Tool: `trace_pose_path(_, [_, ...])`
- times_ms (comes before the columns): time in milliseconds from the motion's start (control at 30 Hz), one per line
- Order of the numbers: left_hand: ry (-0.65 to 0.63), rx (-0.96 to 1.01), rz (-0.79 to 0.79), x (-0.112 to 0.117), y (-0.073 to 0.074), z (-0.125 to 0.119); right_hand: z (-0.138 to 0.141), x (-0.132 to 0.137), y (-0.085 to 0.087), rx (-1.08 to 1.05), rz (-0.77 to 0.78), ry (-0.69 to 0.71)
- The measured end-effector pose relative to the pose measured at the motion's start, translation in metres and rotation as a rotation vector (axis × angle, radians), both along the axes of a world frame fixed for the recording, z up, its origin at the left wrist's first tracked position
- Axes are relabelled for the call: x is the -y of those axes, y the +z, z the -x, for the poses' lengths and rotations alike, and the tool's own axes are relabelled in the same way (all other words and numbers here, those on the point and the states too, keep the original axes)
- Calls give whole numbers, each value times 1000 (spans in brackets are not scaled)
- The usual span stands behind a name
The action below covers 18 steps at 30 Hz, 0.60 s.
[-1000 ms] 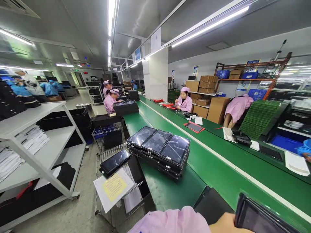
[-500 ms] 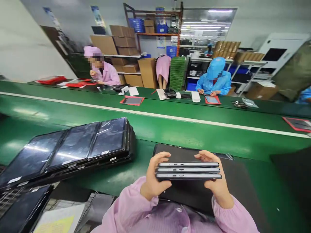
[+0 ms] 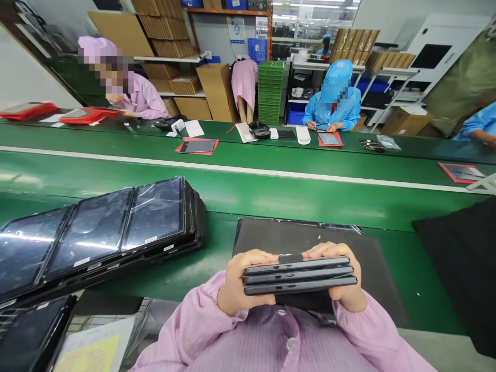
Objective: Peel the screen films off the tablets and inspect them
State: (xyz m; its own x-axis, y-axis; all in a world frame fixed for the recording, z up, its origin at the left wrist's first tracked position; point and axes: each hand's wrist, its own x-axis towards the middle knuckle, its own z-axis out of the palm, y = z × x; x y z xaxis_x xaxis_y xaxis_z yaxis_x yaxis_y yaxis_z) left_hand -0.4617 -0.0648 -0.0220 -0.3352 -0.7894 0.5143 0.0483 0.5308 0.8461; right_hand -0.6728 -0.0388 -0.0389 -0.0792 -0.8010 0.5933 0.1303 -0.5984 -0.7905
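Note:
Between my hands is a stack of three tablets (image 3: 298,276), edge-on to me, with ports showing along their thin dark sides. My left hand (image 3: 236,281) grips the left end, fingers over the top and thumb underneath. On the right end my right hand (image 3: 349,276) is closed in the same way, its thumb mostly hidden. The stack is held above a black mat (image 3: 279,235) on the green bench. To the left lie several piles of dark-screened tablets (image 3: 155,212), side by side, with small white labels on their edges.
Beyond a white line (image 3: 240,169) on the green bench (image 3: 232,191), two people sit working among red trays (image 3: 197,146) and tablets. A sheet of paper (image 3: 96,343) lies at lower left. A black sheet (image 3: 461,253) hangs at the right edge.
My fingers have closed down over the top of the tablet stack. The stack now tilts slightly, its right end a little higher. My view has tipped downward and shifted.

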Motion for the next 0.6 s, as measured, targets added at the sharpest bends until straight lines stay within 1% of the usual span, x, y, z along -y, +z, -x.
trace_pose_path(167, [-13,-14,48,0,2,2,1,-2,2,12,-14,27])
trace_pose_path(333, [-17,44,-7,-1,1,2,2,-2,2,-9,-2,35])
trace_pose_path(500, [-56,-7,124,0,2,-3,2,-2,-1,18,4,57])
trace_pose_path(600, [-59,56,155,2,4,-7,0,-1,-6,49,20,91])
